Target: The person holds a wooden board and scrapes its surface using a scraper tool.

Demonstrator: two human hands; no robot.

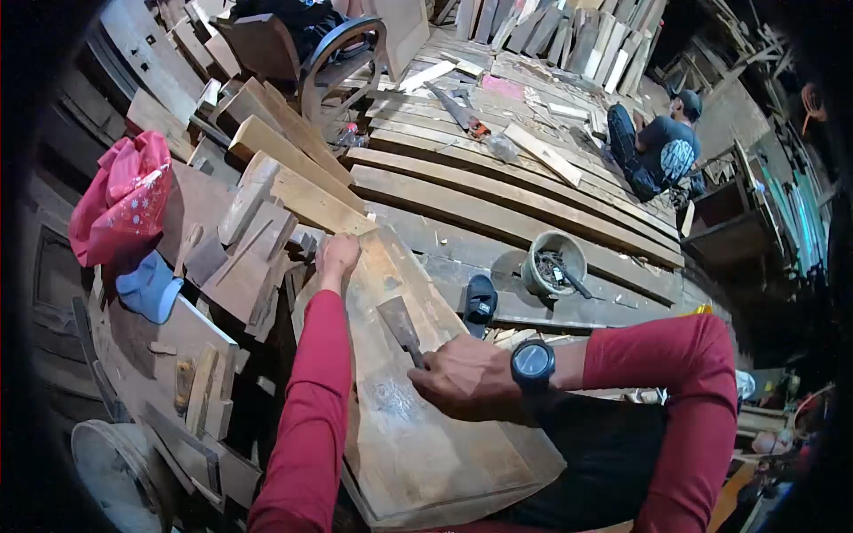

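Note:
A wide wooden panel (404,435) lies in front of me, its pale surface patched and stained, with a shiny smear near the middle. My right hand (458,377), with a watch (533,362) on its wrist, is closed round the handle of a putty knife (398,322). The flat metal blade points away from me, over the panel; I cannot tell whether it touches the wood. At the panel's far left corner, my left hand (338,255) is closed on the edge. Its fingertips are partly hidden.
A bucket (533,271) of small dark pieces and a black sandal (480,302) are beyond the panel. Planks and offcuts crowd the left, near a red bag (129,195) and blue cloth (149,287). A person (662,147) sits at the far right; a handsaw (455,108) lies farther back.

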